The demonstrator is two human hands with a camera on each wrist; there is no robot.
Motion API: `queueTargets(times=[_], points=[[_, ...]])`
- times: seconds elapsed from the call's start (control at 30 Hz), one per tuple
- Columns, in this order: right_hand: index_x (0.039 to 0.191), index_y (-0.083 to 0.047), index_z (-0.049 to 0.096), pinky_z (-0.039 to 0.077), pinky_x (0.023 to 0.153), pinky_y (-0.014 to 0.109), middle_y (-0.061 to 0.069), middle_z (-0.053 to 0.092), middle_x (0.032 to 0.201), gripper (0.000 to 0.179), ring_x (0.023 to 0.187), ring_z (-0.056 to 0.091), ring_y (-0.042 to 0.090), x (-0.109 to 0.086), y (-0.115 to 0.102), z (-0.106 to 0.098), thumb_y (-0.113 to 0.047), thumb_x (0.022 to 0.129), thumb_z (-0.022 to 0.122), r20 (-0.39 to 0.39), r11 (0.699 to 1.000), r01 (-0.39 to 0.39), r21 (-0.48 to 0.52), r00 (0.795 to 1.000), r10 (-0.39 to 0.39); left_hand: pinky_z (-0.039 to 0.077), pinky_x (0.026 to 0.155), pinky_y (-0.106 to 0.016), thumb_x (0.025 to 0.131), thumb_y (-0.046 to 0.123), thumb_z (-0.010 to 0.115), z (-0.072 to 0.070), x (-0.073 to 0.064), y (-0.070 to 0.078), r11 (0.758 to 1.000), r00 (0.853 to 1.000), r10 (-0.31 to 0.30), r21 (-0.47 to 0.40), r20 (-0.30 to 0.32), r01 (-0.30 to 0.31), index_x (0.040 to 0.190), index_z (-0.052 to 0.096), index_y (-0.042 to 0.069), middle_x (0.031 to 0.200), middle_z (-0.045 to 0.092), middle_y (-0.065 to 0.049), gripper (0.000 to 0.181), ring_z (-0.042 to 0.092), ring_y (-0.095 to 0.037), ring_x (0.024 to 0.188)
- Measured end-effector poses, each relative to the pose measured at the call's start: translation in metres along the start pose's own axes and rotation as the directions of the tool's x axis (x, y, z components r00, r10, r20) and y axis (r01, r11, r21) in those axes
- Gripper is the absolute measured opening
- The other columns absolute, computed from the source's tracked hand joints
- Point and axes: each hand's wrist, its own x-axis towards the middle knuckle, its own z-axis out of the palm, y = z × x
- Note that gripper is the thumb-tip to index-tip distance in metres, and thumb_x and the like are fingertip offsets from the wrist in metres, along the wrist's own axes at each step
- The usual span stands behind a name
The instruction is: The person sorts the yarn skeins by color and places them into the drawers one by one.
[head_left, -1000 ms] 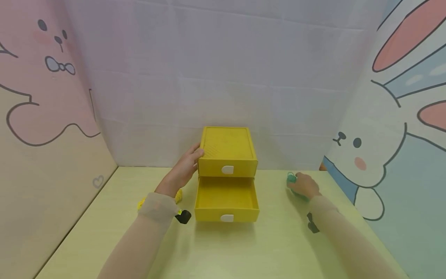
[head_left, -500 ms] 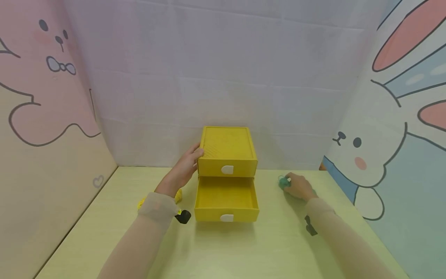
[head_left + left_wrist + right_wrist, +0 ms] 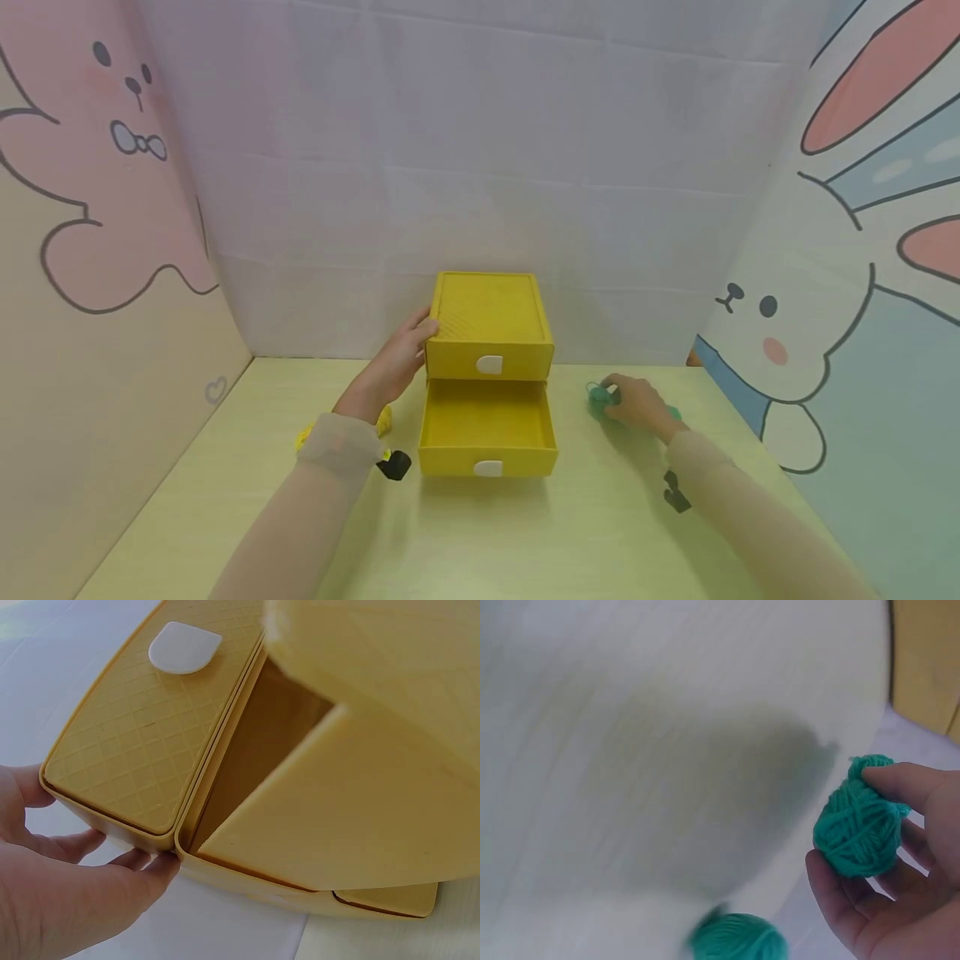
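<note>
My left hand [image 3: 392,367] touches the left side of a yellow drawer cabinet [image 3: 491,308]. In the left wrist view its fingertips [image 3: 161,866] lie along the cabinet's side. The upper drawer is closed, while the lower drawer [image 3: 450,462] stands pulled out towards me. To the right of the cabinet, my right hand [image 3: 637,406] holds a ball of green yarn [image 3: 859,832] between thumb and fingers. A second green yarn ball [image 3: 739,941] is on the table, partly behind the right wrist in the head view.
Yellow yarn [image 3: 384,421] lies on the table [image 3: 480,542] left of the cabinet, mostly hidden by my left sleeve. A white cloth wall [image 3: 480,167] rises behind the cabinet. Panels with cartoon animals stand at both sides.
My right hand has carried the green yarn ball left, towards the cabinet, and the second green ball has come into sight behind it. My left hand and the cabinet have stayed put.
</note>
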Motion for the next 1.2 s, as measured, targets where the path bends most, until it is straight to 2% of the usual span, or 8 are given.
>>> queueTargets(times=[0.1, 0.27, 0.6, 0.8, 0.97, 1.2], points=[[0.127, 0.006, 0.065, 0.061, 0.084, 0.056, 0.022, 0.075, 0.104, 0.042, 0.093, 0.073, 0.037, -0.001, -0.004, -0.005, -0.007, 0.089, 0.080, -0.008, 0.998, 0.058, 0.002, 0.998, -0.058, 0.012, 0.133, -0.055, 0.116, 0.032, 0.042, 0.000, 0.001, 0.000, 1.000, 1.000, 0.000, -0.003, -0.001, 0.000, 0.172, 0.011, 0.021, 0.179, 0.009, -0.004, 0.065, 0.011, -0.032, 0.164], [0.128, 0.003, 0.066, 0.063, 0.081, 0.050, 0.019, 0.076, 0.105, 0.043, 0.092, 0.074, 0.032, -0.005, -0.021, -0.020, -0.010, 0.090, 0.082, 0.023, 0.994, 0.102, 0.041, 0.994, -0.103, 0.012, 0.133, -0.055, 0.116, 0.031, 0.043, 0.000, 0.003, 0.000, 1.000, 1.000, 0.006, -0.004, 0.001, -0.006, 0.173, 0.011, 0.020, 0.179, 0.009, -0.004, 0.066, 0.011, -0.032, 0.164], [0.133, -0.005, 0.066, 0.065, 0.078, 0.040, 0.014, 0.076, 0.112, 0.045, 0.092, 0.073, 0.022, -0.023, -0.082, -0.059, -0.015, 0.093, 0.082, 0.071, 0.981, 0.166, 0.104, 0.982, -0.173, 0.013, 0.133, -0.054, 0.116, 0.032, 0.043, 0.000, 0.002, 0.002, 1.000, 1.000, -0.011, -0.008, -0.009, 0.011, 0.173, 0.012, 0.022, 0.179, 0.010, -0.003, 0.066, 0.012, -0.032, 0.164], [0.133, -0.004, 0.067, 0.061, 0.073, 0.032, 0.012, 0.076, 0.110, 0.042, 0.085, 0.070, 0.014, -0.036, -0.119, -0.073, -0.013, 0.094, 0.080, 0.074, 0.956, 0.259, 0.135, 0.960, -0.271, 0.012, 0.133, -0.054, 0.116, 0.033, 0.041, 0.000, 0.003, 0.000, 1.000, 1.000, -0.020, -0.006, -0.008, 0.020, 0.173, 0.010, 0.022, 0.179, 0.008, -0.003, 0.066, 0.010, -0.031, 0.165], [0.129, -0.006, 0.069, 0.057, 0.071, 0.028, 0.004, 0.077, 0.104, 0.037, 0.081, 0.066, 0.011, -0.040, -0.143, -0.073, -0.012, 0.094, 0.079, 0.058, 0.926, 0.348, 0.148, 0.931, -0.359, 0.011, 0.133, -0.054, 0.116, 0.033, 0.042, 0.001, 0.003, 0.001, 1.000, 1.000, -0.020, 0.000, -0.003, 0.020, 0.173, 0.009, 0.021, 0.179, 0.007, -0.004, 0.067, 0.010, -0.031, 0.165], [0.128, -0.009, 0.071, 0.059, 0.081, 0.032, 0.000, 0.075, 0.111, 0.035, 0.094, 0.067, 0.014, -0.032, -0.167, -0.057, -0.014, 0.094, 0.079, 0.066, 0.904, 0.407, 0.129, 0.907, -0.417, 0.011, 0.133, -0.054, 0.116, 0.032, 0.042, 0.001, 0.003, 0.001, 1.000, 1.000, -0.020, -0.006, -0.010, 0.019, 0.173, 0.010, 0.021, 0.179, 0.008, -0.004, 0.066, 0.010, -0.032, 0.165]])
